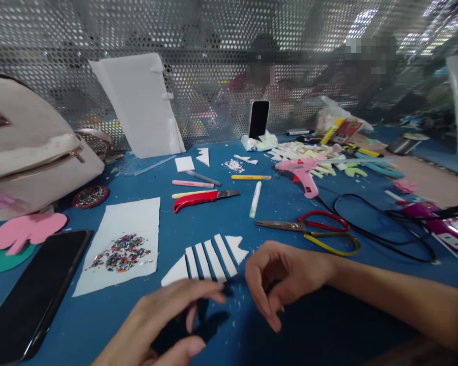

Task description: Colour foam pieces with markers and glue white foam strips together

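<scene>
White foam pieces (217, 254) lie on the blue table in the shape of a striped fish, with narrow gaps between the strips and a notched tail piece at the right. My left hand (175, 310) hovers just in front of them, thumb and fingers apart, holding nothing; it covers part of the lower edge. To the right of the tail, my right hand (282, 279) is loosely curled, a gap showing between thumb and fingers, with nothing seen in it. Scissors (309, 226) with red and yellow handles lie beyond it. A red-handled knife (202, 200) rests behind the foam pieces.
At left are a white sheet (145, 218) bearing small coloured gems, a dark phone (34, 295) and a pale backpack (34, 147). Markers (251, 177) lie mid-table. A pink glue gun (303, 173) and black cable (370, 239) occupy the right. Perforated metal (198, 56) stands behind.
</scene>
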The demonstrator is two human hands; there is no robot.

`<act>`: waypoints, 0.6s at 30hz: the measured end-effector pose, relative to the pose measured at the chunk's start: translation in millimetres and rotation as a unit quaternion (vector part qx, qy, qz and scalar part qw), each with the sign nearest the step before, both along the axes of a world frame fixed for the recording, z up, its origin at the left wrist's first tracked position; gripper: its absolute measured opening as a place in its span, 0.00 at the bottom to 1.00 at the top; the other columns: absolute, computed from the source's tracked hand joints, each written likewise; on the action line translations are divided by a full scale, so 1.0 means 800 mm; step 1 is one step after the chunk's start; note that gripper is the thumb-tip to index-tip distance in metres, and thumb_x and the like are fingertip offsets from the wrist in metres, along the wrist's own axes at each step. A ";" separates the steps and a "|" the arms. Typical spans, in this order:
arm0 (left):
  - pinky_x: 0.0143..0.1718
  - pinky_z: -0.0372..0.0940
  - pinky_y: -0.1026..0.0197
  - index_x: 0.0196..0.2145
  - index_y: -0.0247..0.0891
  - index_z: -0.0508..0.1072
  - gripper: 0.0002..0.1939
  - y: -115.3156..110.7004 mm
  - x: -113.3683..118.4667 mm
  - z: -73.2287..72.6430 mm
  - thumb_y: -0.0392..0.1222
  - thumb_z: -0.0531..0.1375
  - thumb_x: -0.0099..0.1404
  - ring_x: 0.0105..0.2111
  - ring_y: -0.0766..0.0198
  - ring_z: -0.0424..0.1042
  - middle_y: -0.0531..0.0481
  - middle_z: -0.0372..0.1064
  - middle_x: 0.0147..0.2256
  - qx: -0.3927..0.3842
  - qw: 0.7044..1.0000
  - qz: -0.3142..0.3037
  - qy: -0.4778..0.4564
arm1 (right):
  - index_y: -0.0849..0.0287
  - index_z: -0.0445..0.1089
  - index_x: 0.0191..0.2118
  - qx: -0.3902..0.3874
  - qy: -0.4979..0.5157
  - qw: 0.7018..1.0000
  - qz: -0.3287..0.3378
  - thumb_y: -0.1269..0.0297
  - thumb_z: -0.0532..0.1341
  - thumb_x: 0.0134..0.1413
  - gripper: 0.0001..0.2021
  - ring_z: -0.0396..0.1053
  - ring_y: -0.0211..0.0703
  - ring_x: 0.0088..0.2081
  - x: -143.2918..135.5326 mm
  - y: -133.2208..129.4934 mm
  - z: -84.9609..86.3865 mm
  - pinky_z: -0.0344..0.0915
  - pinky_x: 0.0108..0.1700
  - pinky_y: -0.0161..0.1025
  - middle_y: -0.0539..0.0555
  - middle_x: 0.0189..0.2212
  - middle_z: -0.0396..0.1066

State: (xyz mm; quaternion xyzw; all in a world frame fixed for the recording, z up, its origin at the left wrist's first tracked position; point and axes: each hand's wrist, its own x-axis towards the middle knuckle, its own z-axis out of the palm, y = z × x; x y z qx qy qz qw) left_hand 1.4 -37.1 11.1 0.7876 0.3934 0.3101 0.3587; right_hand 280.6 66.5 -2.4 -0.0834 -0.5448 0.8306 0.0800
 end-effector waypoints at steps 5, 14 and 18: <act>0.24 0.63 0.69 0.55 0.48 0.75 0.20 -0.004 0.019 0.001 0.56 0.61 0.69 0.22 0.69 0.68 0.49 0.81 0.37 -0.330 0.932 -0.059 -0.141 | 0.64 0.70 0.35 0.085 -0.060 0.983 -0.148 0.60 0.70 0.58 0.13 0.72 0.32 0.24 -0.002 -0.002 0.017 0.61 0.24 0.25 0.52 0.24 0.74; 0.19 0.63 0.70 0.46 0.40 0.81 0.19 0.019 -0.003 0.009 0.56 0.60 0.71 0.18 0.68 0.72 0.46 0.79 0.27 -0.286 0.941 0.079 -0.164 | 0.64 0.70 0.36 0.214 -0.090 0.953 -0.197 0.64 0.67 0.61 0.08 0.72 0.31 0.27 -0.001 -0.002 0.026 0.67 0.29 0.26 0.50 0.25 0.73; 0.17 0.64 0.70 0.45 0.38 0.81 0.17 0.019 -0.009 0.013 0.53 0.60 0.71 0.18 0.67 0.72 0.46 0.79 0.29 -0.227 0.951 0.132 -0.162 | 0.63 0.69 0.36 0.253 -0.102 0.940 -0.206 0.63 0.66 0.62 0.08 0.72 0.32 0.27 -0.003 -0.003 0.027 0.69 0.30 0.27 0.50 0.26 0.74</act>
